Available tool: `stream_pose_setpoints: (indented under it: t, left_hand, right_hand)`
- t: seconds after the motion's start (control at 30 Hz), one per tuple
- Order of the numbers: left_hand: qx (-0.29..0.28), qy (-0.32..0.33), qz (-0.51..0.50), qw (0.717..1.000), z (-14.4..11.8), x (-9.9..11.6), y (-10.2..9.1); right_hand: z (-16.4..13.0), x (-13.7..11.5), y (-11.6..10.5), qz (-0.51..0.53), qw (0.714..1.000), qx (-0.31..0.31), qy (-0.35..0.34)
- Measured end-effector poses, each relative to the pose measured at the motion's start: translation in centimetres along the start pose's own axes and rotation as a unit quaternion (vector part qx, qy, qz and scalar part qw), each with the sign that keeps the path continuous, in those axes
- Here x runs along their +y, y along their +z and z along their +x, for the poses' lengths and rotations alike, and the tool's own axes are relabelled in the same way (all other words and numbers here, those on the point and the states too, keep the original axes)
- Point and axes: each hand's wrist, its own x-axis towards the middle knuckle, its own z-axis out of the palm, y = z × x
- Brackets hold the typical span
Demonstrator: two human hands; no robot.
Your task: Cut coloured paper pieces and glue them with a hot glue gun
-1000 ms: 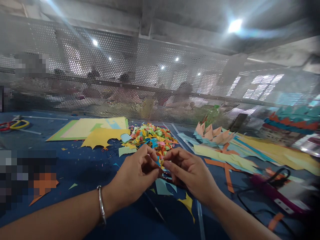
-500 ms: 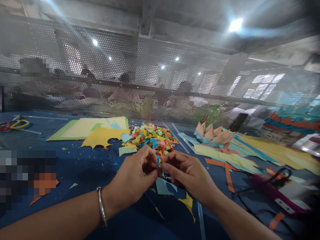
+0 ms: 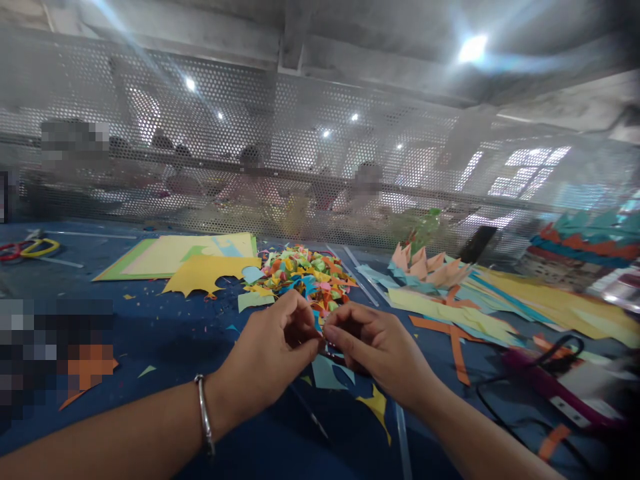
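Note:
My left hand [image 3: 277,343] and my right hand [image 3: 377,347] meet fingertip to fingertip over the blue table [image 3: 200,360]. Thumb and fingers of each are pinched together; whatever lies between them is too small to make out. Right behind my fingers rises a heap of coloured paper scraps [image 3: 310,270]. A light blue paper piece [image 3: 327,373] lies below my hands, with a yellow paper offcut [image 3: 377,408] nearer my right wrist. Between my forearms rests a thin, pen-like stick [image 3: 315,417]. My left wrist wears a silver bangle [image 3: 203,417].
Paper sheets [image 3: 165,257] lie back left, beside scissors [image 3: 37,248]. To the right are folded peach paper points [image 3: 425,267], paper strips [image 3: 450,313], a purple power strip [image 3: 560,393] with black cables, and a paper crown stack [image 3: 585,240]. A perforated metal screen [image 3: 310,153] borders the back, people beyond it.
My fingertips have shifted very slightly, the left ones a little to the right. Otherwise my hands and the papers stay in place.

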Motion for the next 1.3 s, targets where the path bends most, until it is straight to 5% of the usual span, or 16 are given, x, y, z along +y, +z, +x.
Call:
stream_pose_setpoints:
  t: [0.47,0.83,1.1,1.3]
  left_hand:
    - [-0.012,-0.008,-0.015,1.0,0.0,0.3,0.1]
    - [-0.013,-0.057,-0.152,0.987,0.2,-0.2,0.2]
    - [0.048,-0.125,-0.233,0.963,0.9,-0.6,-0.2]
    - [0.09,-0.143,-0.24,0.956,1.4,-0.7,-0.7]
  right_hand:
    - [-0.2,-0.2,-0.1,0.003,1.0,0.001,0.006]
    - [-0.2,-0.1,-0.2,0.01,1.0,0.013,0.013]
    - [0.0,-0.3,-0.3,-0.039,0.999,0.024,0.011]
    - [-0.1,0.0,0.2,-0.205,0.974,-0.088,-0.045]
